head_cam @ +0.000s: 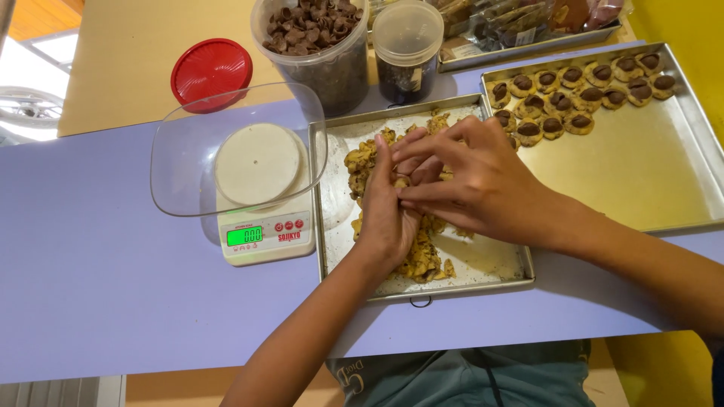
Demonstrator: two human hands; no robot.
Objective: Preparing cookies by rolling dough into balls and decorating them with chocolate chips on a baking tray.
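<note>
Left hand (pixel 386 215) and right hand (pixel 471 181) meet over the dough tray (pixel 494 275), fingers pinched together on a small lump of cookie dough (pixel 422 256). Kitchen scale (pixel 264 226) sits just left of the tray; topped cookies (pixel 577 94) lie beyond its right corner.

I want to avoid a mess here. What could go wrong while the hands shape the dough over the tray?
The dough tray hangs slightly over the table edge, so pressing might tip it. The left hand and right hand work close together over the dough, and crumbs could scatter. The clear bowl sits loosely on the scale; an elbow could knock it.
</note>
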